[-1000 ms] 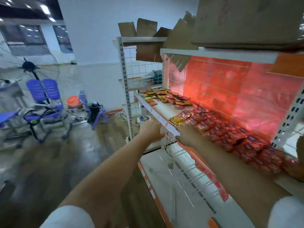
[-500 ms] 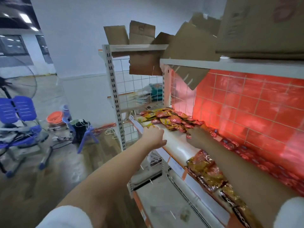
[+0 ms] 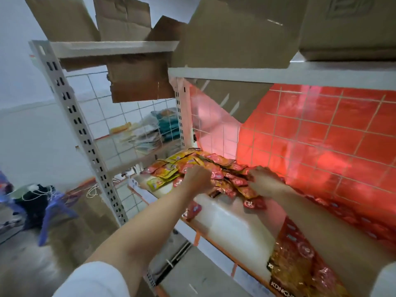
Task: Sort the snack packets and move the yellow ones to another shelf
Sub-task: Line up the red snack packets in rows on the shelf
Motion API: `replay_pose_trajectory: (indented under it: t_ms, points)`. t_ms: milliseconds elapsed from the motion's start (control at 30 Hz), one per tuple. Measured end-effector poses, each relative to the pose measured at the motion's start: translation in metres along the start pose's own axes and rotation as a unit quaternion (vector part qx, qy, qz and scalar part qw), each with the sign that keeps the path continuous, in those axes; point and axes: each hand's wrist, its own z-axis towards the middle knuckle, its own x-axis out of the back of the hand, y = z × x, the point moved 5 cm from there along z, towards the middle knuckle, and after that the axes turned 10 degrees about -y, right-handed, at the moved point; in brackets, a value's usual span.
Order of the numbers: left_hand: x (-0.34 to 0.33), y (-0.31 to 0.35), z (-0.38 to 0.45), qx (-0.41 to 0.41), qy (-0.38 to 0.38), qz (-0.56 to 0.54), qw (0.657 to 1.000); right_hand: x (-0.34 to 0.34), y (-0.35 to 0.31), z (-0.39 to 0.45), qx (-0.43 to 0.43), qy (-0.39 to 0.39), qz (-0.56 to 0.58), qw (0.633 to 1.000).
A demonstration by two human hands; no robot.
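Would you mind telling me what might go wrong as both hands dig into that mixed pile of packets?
1. A yellow packet lies at the front edge of the shelf; raking the pile may knock it off.
2. Red and yellow packets overlap, so the left hand or right hand might lift a red one along.
3. A cardboard flap hangs overhead and could snag a raised arm.

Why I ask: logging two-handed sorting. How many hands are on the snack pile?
2. The left hand is on the snack pile beside the yellow packets; the right hand is on red packets farther right.
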Motion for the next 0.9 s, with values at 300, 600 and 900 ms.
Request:
replay_pose_trajectory:
  t_ms: [300,600,900]
  points:
    - [-0.014,-0.042,0.110,-0.048,-0.083,-0.014,0.995,-0.006,-0.006,0.068,-0.095,0.003,0.073,0.993]
    - [-0.031,-0.051,0.129,-0.097,-0.053,-0.068,0.992,-0.018,-0.010,0.069,-0.145,0.044,0.032,0.988]
    - [-0.032,-0.055,0.124,-0.118,-0.064,-0.099,0.986,-0.006,-0.020,0.040,-0.182,0.075,0.043,0.979]
